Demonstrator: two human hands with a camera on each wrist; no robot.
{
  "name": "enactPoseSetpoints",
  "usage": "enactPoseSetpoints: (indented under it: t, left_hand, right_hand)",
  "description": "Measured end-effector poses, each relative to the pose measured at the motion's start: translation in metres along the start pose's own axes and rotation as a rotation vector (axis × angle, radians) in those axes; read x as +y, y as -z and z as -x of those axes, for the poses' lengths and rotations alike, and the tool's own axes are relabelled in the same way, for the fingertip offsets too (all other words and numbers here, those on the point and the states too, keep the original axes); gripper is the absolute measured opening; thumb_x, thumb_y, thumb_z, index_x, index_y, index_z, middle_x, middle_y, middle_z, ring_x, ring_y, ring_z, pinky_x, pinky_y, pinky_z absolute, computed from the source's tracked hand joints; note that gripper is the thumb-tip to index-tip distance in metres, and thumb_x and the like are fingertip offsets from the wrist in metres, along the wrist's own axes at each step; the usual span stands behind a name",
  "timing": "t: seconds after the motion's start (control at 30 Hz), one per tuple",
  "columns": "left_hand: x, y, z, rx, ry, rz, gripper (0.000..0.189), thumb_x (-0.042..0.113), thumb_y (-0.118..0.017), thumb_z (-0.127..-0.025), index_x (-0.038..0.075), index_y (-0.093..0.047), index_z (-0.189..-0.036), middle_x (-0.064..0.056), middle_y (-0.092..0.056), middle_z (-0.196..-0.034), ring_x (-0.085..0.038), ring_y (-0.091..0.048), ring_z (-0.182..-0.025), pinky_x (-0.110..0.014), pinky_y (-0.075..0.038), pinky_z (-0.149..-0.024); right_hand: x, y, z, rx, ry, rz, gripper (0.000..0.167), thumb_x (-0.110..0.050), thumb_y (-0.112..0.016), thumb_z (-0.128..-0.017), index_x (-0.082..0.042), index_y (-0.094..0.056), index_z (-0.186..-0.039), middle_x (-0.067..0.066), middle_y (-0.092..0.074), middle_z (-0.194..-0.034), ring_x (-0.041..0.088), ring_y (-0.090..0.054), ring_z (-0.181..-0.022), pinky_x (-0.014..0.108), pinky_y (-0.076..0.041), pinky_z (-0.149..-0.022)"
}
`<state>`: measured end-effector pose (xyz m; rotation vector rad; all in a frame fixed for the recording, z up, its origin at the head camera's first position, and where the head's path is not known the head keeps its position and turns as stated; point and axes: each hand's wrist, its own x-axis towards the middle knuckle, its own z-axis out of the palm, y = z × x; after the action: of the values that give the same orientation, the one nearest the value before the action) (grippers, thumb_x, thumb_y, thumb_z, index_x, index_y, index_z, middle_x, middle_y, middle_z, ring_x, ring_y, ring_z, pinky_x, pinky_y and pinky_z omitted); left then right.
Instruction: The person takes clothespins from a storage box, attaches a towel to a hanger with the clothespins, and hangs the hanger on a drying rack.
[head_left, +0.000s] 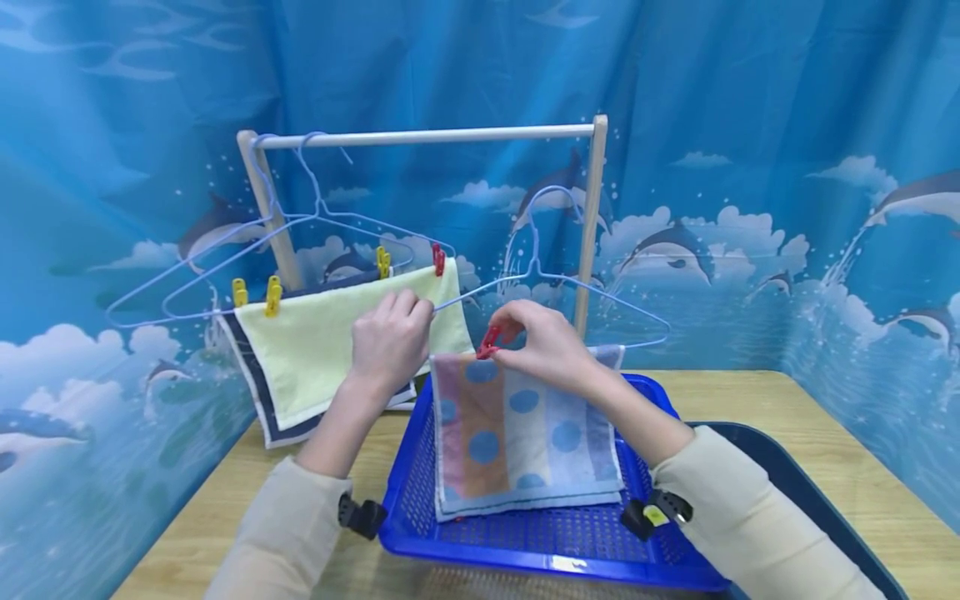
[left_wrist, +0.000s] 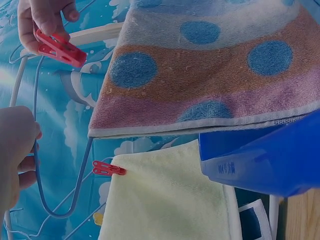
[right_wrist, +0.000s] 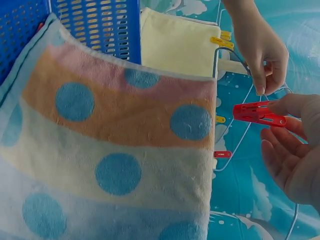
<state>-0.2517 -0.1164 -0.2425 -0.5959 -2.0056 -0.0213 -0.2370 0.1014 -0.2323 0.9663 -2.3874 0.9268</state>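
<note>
My left hand (head_left: 392, 340) grips one arm of a light-blue wire hanger (head_left: 534, 268), which hangs off the rack. Over the hanger's lower bar is folded a small striped towel (head_left: 525, 442) with blue dots. My right hand (head_left: 546, 343) pinches a red clothespin (right_wrist: 256, 114) between thumb and fingers. In the right wrist view the clothespin's tip points at the towel's folded top edge, with a small gap between. From the left wrist, the left hand (left_wrist: 17, 155) shows curled round the hanger wire beside the towel's corner.
Below the towel stands a blue mesh basket (head_left: 555, 562); a dark tray (head_left: 795, 483) lies right of it. Behind, a rack with a white rod (head_left: 427, 136) carries two hangers with a pale-yellow towel (head_left: 322, 350) and a dark towel (head_left: 262, 392), pinned by yellow (head_left: 273, 296) and red clothespins (head_left: 438, 260).
</note>
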Motion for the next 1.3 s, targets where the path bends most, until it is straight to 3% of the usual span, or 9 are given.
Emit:
enactPoseSetpoints:
  t: [0.23,0.43,0.9,1.3]
  left_hand:
    - [0.001,0.0,0.0,-0.005,-0.004,0.0,0.008,0.009,-0.067,-0.082,0.003,-0.066,-0.086,-0.01,-0.06,-0.08,-0.025,-0.055,-0.066,-0.034,-0.045,-0.042]
    - [0.0,0.0,0.0,-0.007,0.002,0.002,0.008,0.01,-0.066,-0.082,0.003,-0.066,-0.087,-0.01,-0.061,-0.08,-0.025,-0.056,-0.066,-0.034,-0.046,-0.043]
    - [0.0,0.001,0.001,0.004,-0.003,-0.003,0.009,0.011,-0.067,-0.082,0.003,-0.066,-0.087,-0.01,-0.061,-0.08,-0.024,-0.055,-0.065,-0.034,-0.046,-0.043]
    - [0.0,0.002,0.001,0.008,-0.007,-0.003,0.009,0.011,-0.067,-0.083,0.003,-0.067,-0.087,-0.01,-0.061,-0.081,-0.024,-0.056,-0.065,-0.034,-0.047,-0.044]
  right_hand:
    - [-0.003,-0.01,-0.004,0.023,0.035,-0.001,0.018,-0.006,-0.076,-0.074,-0.007,-0.064,-0.088,0.001,-0.062,-0.084,0.012,-0.06,-0.074,0.03,-0.051,-0.067]
    - [-0.005,-0.015,-0.007,0.038,0.077,0.018,0.016,-0.005,-0.077,-0.073,-0.009,-0.066,-0.084,-0.002,-0.062,-0.081,0.009,-0.059,-0.071,0.024,-0.049,-0.064]
    - [-0.003,-0.023,-0.012,0.092,0.067,0.054,0.013,-0.004,-0.077,-0.072,-0.009,-0.068,-0.08,-0.002,-0.062,-0.077,0.009,-0.058,-0.068,0.023,-0.048,-0.061]
    - [-0.002,-0.031,-0.017,0.136,0.109,0.061,0.011,-0.007,-0.079,-0.07,-0.009,-0.07,-0.076,0.001,-0.067,-0.076,0.01,-0.062,-0.063,0.024,-0.047,-0.055]
